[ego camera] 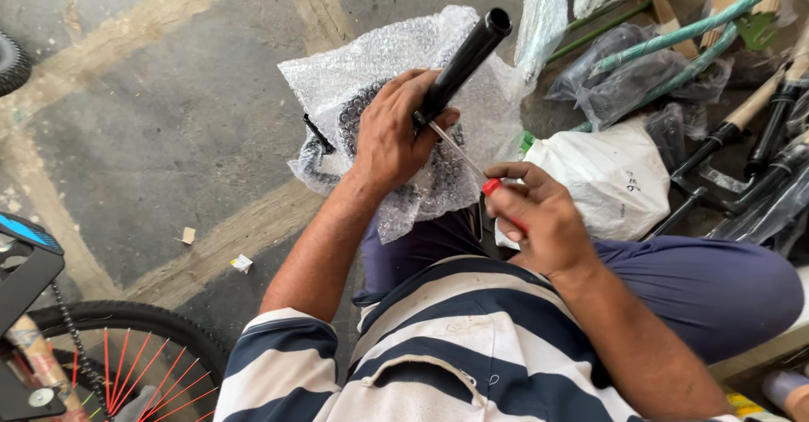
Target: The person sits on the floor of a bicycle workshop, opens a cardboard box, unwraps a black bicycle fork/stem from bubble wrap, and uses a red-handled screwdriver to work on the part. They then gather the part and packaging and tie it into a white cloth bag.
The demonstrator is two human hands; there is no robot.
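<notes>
My left hand (392,131) grips a black tube (466,55) that points up and to the right, its open end at the top. My right hand (539,215) holds a screwdriver with a red handle (492,188); its thin metal shaft (458,150) runs up-left to the lower end of the tube by my left fingers. Under both hands lies a sheet of bubble wrap (371,59) around a dark toothed metal part, mostly hidden by my left hand.
A white plastic bag (611,177) lies right of my hands. Black tubes and green frame parts in plastic wrap (666,59) pile at the upper right. A bicycle wheel with red spokes (143,363) is at the lower left. Concrete floor (168,118) spreads left.
</notes>
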